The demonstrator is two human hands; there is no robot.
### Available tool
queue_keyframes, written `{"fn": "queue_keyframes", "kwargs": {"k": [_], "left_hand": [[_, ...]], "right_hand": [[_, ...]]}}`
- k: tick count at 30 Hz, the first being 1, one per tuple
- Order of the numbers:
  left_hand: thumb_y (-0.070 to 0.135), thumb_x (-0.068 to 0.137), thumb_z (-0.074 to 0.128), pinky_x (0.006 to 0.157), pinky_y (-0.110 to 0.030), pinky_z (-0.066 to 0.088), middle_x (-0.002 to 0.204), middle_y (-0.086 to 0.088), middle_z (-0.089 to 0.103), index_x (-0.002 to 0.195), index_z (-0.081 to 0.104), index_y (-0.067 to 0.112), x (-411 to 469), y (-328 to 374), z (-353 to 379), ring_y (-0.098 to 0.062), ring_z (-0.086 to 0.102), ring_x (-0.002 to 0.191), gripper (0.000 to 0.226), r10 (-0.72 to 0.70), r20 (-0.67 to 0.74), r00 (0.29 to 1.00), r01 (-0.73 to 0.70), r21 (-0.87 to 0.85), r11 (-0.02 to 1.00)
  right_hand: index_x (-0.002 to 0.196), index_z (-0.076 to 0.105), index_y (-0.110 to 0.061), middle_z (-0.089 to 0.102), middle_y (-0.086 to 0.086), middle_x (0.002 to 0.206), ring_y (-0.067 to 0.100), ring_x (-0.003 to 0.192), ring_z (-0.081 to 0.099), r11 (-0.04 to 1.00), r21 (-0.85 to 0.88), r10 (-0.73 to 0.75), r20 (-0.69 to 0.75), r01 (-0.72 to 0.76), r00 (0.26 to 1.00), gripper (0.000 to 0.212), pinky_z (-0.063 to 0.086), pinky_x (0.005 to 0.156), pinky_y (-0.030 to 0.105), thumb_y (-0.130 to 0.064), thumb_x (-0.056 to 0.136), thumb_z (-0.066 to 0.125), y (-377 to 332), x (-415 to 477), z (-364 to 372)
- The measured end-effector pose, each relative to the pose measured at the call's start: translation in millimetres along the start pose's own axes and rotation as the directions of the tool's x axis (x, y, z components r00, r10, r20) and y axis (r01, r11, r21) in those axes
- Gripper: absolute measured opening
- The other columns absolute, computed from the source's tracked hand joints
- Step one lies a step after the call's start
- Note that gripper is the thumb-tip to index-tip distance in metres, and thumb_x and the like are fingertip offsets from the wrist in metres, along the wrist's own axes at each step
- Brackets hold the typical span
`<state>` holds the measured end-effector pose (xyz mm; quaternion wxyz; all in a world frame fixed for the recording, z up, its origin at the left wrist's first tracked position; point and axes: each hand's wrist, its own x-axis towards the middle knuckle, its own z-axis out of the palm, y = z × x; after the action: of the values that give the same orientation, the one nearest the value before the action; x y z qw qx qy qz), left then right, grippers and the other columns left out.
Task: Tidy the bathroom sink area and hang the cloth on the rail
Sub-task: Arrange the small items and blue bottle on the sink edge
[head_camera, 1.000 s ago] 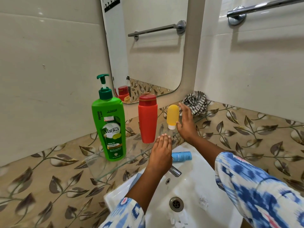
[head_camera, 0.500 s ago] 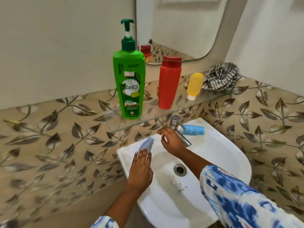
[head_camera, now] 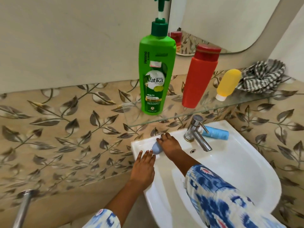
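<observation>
On the white sink's back left ledge, the right hand lies over a small pale blue bottle, fingers curled on it, though whether they truly clamp it cannot be told. Just beside it, the left hand rests flat on the sink's left rim, fingers straight and together, tips touching or nearly touching the bottle. A chrome tap stands at the back of the basin, with a light blue tube lying on the ledge behind it. Above, a glass shelf carries a green Vatika shampoo pump bottle, a red bottle and a yellow bottle standing on its white cap; their contents are not visible. At the shelf's right end, the checked cloth sits bunched in the wall corner. Open ledge remains between tap and right hand. A metal rail crosses the lower left corner.
</observation>
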<state>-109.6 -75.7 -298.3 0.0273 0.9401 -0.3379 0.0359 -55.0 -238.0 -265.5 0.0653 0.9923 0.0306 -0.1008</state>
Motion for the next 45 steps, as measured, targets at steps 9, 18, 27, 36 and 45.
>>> {"fn": "queue_keyframes", "kwargs": {"k": [9, 18, 27, 36, 45], "left_hand": [[0.026, 0.061, 0.08, 0.102, -0.046, 0.037, 0.115, -0.01, 0.069, 0.108, 0.069, 0.008, 4, -4, 1, -0.02, 0.063, 0.11, 0.052, -0.032, -0.113, 0.993, 0.029, -0.027, 0.999], [0.027, 0.095, 0.034, 0.114, -0.043, -0.011, 0.151, -0.01, 0.032, 0.141, 0.033, 0.009, 2, -7, 18, -0.022, 0.022, 0.142, 0.05, -0.055, 0.017, 0.998, 0.056, -0.04, 0.998], [0.024, 0.055, 0.085, 0.111, -0.035, 0.016, 0.101, -0.008, 0.075, 0.095, 0.074, 0.009, 8, 12, 8, -0.019, 0.069, 0.097, 0.044, 0.044, -0.142, 0.989, -0.061, -0.119, 0.991], [0.026, 0.054, 0.085, 0.097, -0.041, 0.046, 0.104, -0.005, 0.074, 0.097, 0.074, 0.013, 38, 77, -6, -0.018, 0.069, 0.098, 0.046, 0.155, -0.223, 0.962, -0.193, -0.158, 0.968], [0.019, 0.071, 0.076, 0.098, -0.05, 0.041, 0.117, -0.011, 0.068, 0.112, 0.066, 0.009, 90, 142, -47, -0.024, 0.062, 0.111, 0.044, 0.171, -0.3, 0.939, -0.244, -0.225, 0.944]], "right_hand": [[0.13, 0.048, -0.011, 0.043, 0.016, 0.133, 0.033, 0.118, 0.048, 0.787, 0.608, 0.099, -0.298, 0.109, 0.949, 0.044, 0.042, 0.1, 0.036, -0.011, 0.088, 0.057, 18, -1, 23], [0.128, 0.047, -0.007, 0.06, 0.016, 0.123, 0.021, 0.102, 0.057, 0.275, 0.961, 0.325, -0.095, 0.003, 0.941, 0.055, 0.044, 0.081, 0.023, 0.001, 0.078, 0.069, 16, -4, 25], [0.133, 0.043, -0.007, 0.048, 0.01, 0.136, 0.023, 0.125, 0.047, 0.485, 0.875, 0.462, -0.259, 0.003, 0.848, 0.049, 0.036, 0.109, 0.029, 0.001, 0.085, 0.055, 6, -55, 57], [0.087, 0.068, -0.007, 0.073, 0.009, 0.09, 0.025, 0.085, 0.068, 0.471, 0.861, 0.591, -0.149, -0.189, 0.793, 0.023, 0.051, 0.078, 0.027, 0.007, 0.08, 0.051, 67, -125, 92], [0.106, 0.06, -0.018, 0.064, 0.004, 0.108, 0.022, 0.092, 0.064, 0.557, 0.729, 0.783, -0.301, -0.398, 0.545, 0.025, 0.054, 0.075, 0.033, -0.012, 0.082, 0.059, 162, -125, 66]]}}
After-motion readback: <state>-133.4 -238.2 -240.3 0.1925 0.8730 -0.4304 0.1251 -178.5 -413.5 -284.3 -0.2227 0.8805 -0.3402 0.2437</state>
